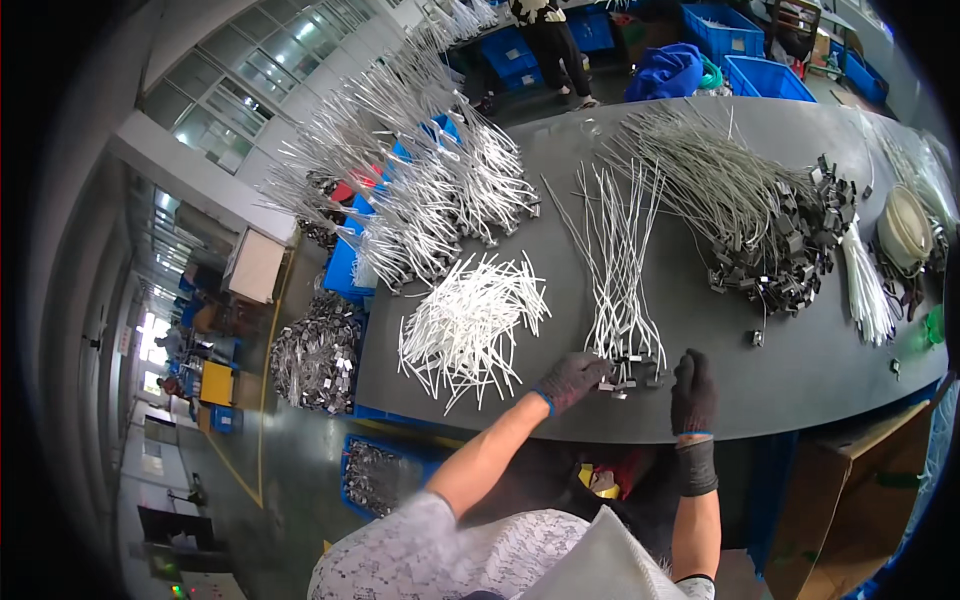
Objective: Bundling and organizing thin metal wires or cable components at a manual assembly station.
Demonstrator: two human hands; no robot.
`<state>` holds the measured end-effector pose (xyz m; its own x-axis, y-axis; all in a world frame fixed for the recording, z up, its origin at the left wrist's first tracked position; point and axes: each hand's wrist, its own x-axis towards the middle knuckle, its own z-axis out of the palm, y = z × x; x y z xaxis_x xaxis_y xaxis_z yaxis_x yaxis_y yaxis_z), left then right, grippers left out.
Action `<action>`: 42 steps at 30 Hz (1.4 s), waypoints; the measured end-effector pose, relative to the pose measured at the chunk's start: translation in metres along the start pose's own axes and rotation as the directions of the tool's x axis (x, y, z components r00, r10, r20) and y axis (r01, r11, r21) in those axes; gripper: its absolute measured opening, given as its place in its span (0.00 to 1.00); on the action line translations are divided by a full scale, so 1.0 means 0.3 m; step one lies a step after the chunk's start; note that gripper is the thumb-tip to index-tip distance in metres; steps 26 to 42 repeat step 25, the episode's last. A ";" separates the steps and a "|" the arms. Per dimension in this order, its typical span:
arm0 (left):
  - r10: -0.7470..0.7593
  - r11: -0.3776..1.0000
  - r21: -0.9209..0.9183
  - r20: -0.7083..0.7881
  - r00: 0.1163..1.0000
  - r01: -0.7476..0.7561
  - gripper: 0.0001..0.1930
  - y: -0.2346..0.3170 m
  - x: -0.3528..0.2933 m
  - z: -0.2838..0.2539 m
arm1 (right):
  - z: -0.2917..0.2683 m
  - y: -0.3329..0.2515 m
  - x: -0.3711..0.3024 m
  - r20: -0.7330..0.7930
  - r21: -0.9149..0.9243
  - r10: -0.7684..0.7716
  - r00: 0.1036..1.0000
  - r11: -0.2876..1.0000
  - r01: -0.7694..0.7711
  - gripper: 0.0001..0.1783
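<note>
A loose bundle of thin silver-white wires [612, 250] lies on the dark table, its small metal end pieces [622, 380] toward me. My left hand [575, 383], in a dark grey glove, has its fingers closed at the left side of these end pieces. To their right, my right hand [693, 393] is apart from the bundle, gloved alike, its fingers pointing away from me and partly spread; nothing shows in it. Left of the bundle rests a pile of short white tubes or sticks [470, 325].
A big heap of wires [700, 160] with dark metal ends [790, 250] covers the right side. Beyond it are white strips [868, 285] and a beige bowl [905, 230]. More wire bundles [440, 190] stand at the left edge by blue bins. A cardboard box [850, 490] stands below right.
</note>
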<state>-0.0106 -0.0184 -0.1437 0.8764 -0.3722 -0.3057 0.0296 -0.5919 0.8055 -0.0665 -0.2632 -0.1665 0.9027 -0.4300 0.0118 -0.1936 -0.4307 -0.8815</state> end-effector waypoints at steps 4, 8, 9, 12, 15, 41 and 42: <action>-0.156 0.954 0.230 -0.175 0.972 0.194 0.23 -0.062 0.102 -0.080 | 0.056 0.029 0.212 0.038 -0.138 -0.050 0.998 0.989 0.055 0.20; -0.188 0.925 0.216 -0.453 0.872 0.312 0.20 -0.151 0.239 -0.115 | 0.217 0.044 0.376 0.103 -0.123 -0.079 0.991 0.988 0.092 0.23; -0.183 0.936 0.183 -0.477 0.860 0.301 0.19 -0.178 0.275 -0.097 | 0.271 0.043 0.408 0.141 -0.106 -0.022 0.990 0.994 0.037 0.25; -0.160 0.969 0.090 -0.485 0.860 0.232 0.17 -0.243 0.373 -0.009 | 0.383 0.014 0.438 0.177 -0.111 -0.017 0.984 0.993 0.037 0.29; -0.171 0.979 0.027 -0.432 0.886 0.202 0.15 -0.257 0.426 0.086 | 0.456 -0.027 0.423 0.318 -0.114 0.073 0.945 0.993 -0.039 0.34; 0.129 0.990 -0.052 -0.105 0.986 -0.135 0.26 -0.130 0.311 0.175 | 0.458 -0.105 0.391 0.451 -0.558 0.332 0.828 0.829 -0.029 0.34; 0.129 0.990 -0.052 -0.105 0.986 -0.135 0.26 -0.130 0.311 0.175 | 0.458 -0.105 0.391 0.451 -0.558 0.332 0.828 0.829 -0.029 0.34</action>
